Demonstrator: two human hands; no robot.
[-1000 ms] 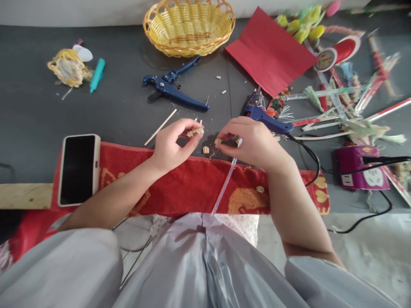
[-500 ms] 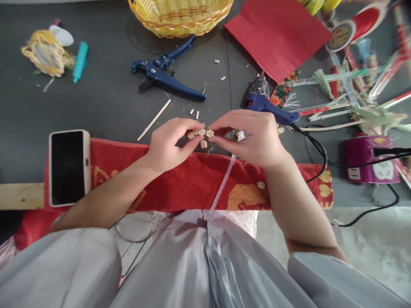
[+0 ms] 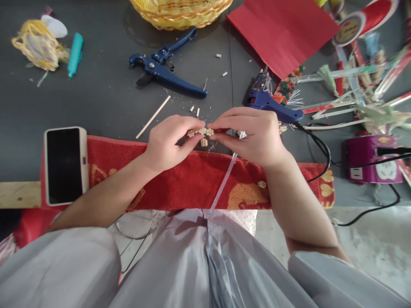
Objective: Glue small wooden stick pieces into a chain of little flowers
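Note:
My left hand [image 3: 170, 140] pinches a short row of small pale flower-shaped pieces [image 3: 196, 132] between thumb and fingers. From the other side, my right hand [image 3: 253, 131] grips a single pale flower-shaped piece [image 3: 210, 131] by its edge. The two pieces meet, or nearly meet, between my fingertips; I cannot tell whether they are joined. Just below them on the table lies a small bundle of short pale sticks [image 3: 204, 142]. A clear glue stick [image 3: 224, 179] runs from under my right hand down over the red towel [image 3: 180, 184]. Another flower-shaped piece [image 3: 261, 184] rests on the towel near my right forearm.
Beyond my hands lie a blue cutter [image 3: 170, 72], a thin stick [image 3: 153, 116] and a blue glue gun [image 3: 272, 105] with its cable. A phone [image 3: 65, 166] is at left, a purple power socket [image 3: 369, 160] at right. Further back are a yellow basket [image 3: 180, 17] and red paper [image 3: 282, 34].
The single piece in my right hand and the row in my left hand have come closer together. The view has shifted slightly.

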